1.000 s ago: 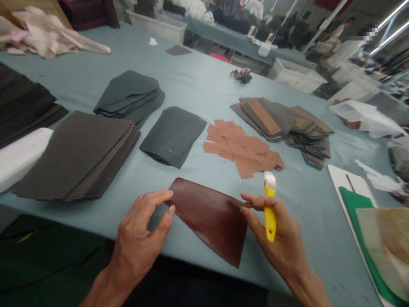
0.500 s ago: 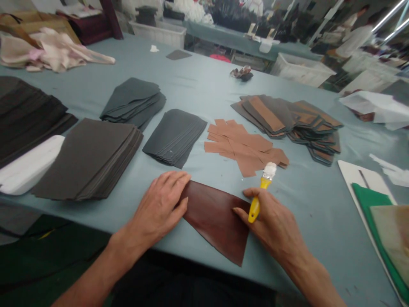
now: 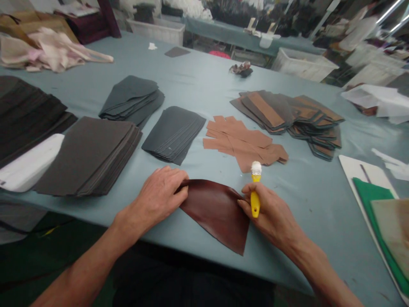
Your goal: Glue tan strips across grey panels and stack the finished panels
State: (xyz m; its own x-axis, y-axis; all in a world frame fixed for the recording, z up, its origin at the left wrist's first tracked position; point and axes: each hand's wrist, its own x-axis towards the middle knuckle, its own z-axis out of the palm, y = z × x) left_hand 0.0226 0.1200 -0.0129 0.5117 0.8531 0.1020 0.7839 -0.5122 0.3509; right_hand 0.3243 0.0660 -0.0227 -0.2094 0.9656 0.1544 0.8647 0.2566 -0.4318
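No text, label, brand, number or sign can be made out anywhere in the view; nothing legible is shown.

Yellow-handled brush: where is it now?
In the head view, the yellow-handled brush is held upright, white tip up, in the right hand, beside the brown leather panel and just below the tan leather pieces.

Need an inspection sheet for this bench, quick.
surface: blue-grey table, slightly wrinkled.
job's things: dark red leather under both hands; yellow brush, white paste on its tip.
clutter: tan strips, grey stacks, pink fabric.
hands: left hand on the leather's edge; right hand grips the brush beside the leather's corner.
cables: nothing seen.
surroundings: white crates, a co-worker in the background.
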